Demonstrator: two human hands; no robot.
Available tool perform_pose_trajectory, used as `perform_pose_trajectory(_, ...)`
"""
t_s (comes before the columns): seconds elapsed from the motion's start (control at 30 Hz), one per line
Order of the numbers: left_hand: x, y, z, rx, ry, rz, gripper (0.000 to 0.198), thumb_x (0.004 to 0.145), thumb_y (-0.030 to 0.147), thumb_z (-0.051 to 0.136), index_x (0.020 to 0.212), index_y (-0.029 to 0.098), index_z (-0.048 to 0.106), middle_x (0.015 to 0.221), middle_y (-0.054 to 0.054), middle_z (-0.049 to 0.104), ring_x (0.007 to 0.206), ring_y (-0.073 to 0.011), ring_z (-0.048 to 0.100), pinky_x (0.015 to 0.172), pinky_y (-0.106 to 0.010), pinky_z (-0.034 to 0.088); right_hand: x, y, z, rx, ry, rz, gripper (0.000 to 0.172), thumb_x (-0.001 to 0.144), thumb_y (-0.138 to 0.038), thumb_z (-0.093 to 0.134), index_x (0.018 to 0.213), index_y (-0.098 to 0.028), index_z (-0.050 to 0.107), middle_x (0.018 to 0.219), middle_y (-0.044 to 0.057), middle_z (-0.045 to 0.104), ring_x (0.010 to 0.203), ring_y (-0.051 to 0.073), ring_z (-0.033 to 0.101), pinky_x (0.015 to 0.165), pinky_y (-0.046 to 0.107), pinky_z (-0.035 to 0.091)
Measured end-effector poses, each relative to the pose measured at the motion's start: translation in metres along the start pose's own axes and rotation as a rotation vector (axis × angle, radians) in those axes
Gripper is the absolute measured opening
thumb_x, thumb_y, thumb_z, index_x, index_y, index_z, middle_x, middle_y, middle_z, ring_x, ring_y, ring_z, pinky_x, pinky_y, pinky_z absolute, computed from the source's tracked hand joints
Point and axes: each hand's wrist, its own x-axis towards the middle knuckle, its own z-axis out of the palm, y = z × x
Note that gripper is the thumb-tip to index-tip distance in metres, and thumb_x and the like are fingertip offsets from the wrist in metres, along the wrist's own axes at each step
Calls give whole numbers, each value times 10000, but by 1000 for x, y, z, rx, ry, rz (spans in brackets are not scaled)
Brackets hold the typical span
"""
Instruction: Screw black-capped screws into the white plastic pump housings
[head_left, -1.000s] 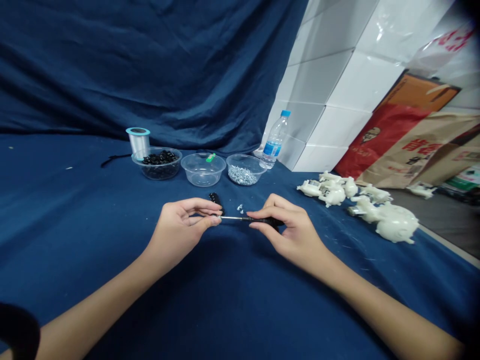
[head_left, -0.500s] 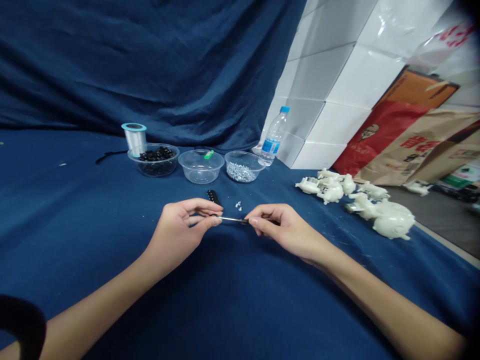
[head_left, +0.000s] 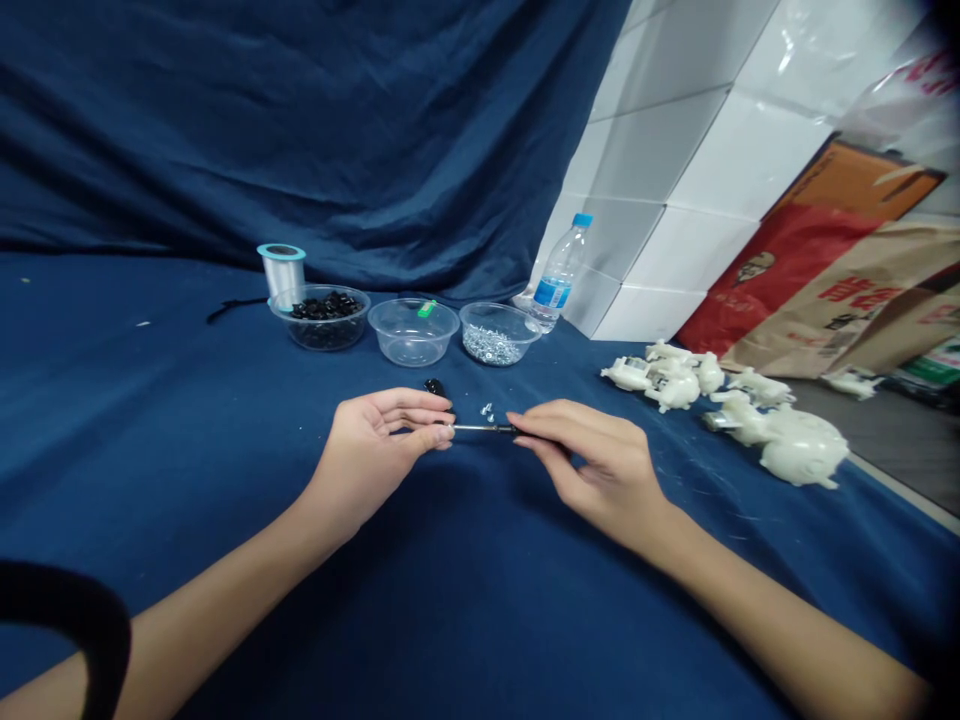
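Screwdriver [head_left: 480,428], slim metal shaft, in closed R hand [head_left: 600,450]; L hand [head_left: 375,435] grip pinched on glossy blk part [head_left: 433,386]

The dark-handled screwdriver [head_left: 480,428] spans nearly level from right fingers [head_left: 551,425] to left fingers [head_left: 435,437], its slim silver shaft exposed.

The KFC portrait logo [head_left: 752,267] stands on the red part of a paper bag [head_left: 784,330]; its brown part carries large red Chinese characters [head_left: 855,290], the first seemingly 能. Unreadable are the red characters [head_left: 930,68] on clear plastic, the orange box's lettering [head_left: 814,175] and the water bottle's blue label [head_left: 553,292].
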Motion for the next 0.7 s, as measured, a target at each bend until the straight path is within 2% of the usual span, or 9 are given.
perform_pose_trajectory(0.13,-1,1,0,-1,-9,18,248,656,143,825,889,133,741,807,-33,768,700,-113,705,713,-196,589,0,-7,1,36,-14,98,183,855,-52,638,1013,-116,706,885,74,721,774,146,662,689,272,522)
perform_pose_trajectory(0.27,-2,1,-2,9,-24,47,234,662,141,823,883,154,748,821,-27,769,752,-119,708,732,-191,584,3,-14,1,101,-58,335,107,868,-140,634,930,-136,721,777,34,716,585,110,581,545,250,443)
perform_pose_trajectory(0.33,-2,1,-3,21,-32,57,221,668,139,820,876,168,753,824,-21,768,769,-118,708,739,-182,579,6,-16,0,172,-96,472,99,863,-175,634,894,-149,724,753,26,712,582,111,565,545,249,425)
perform_pose_trajectory(0.43,-2,0,-5,55,-42,79,208,677,142,817,871,192,759,828,-6,766,769,-106,705,726,-159,570,10,-16,-1,365,-165,676,108,849,-226,644,805,-149,705,675,8,650,592,106,531,561,241,403)
perform_pose_trajectory(0.57,-3,1,-5,130,-86,137,173,709,133,787,859,216,761,847,12,764,796,-102,709,754,-154,572,12,-11,-4,728,-330,1005,257,844,-370,657,726,-143,629,557,-43,488,457,58,342,432,208,231)
perform_pose_trajectory(0.63,-3,2,-4,140,-93,140,169,716,129,781,861,215,759,846,13,762,796,-101,709,759,-155,573,12,-9,-6,774,-375,1031,279,848,-393,657,721,-149,612,570,-40,493,462,59,352,432,205,241)
perform_pose_trajectory(0.7,-3,3,-3,124,-68,130,174,710,142,792,868,206,755,835,9,758,778,-100,704,740,-151,572,11,-6,-8,686,-350,927,196,828,-348,694,815,-160,639,711,-3,583,570,85,486,509,214,365)
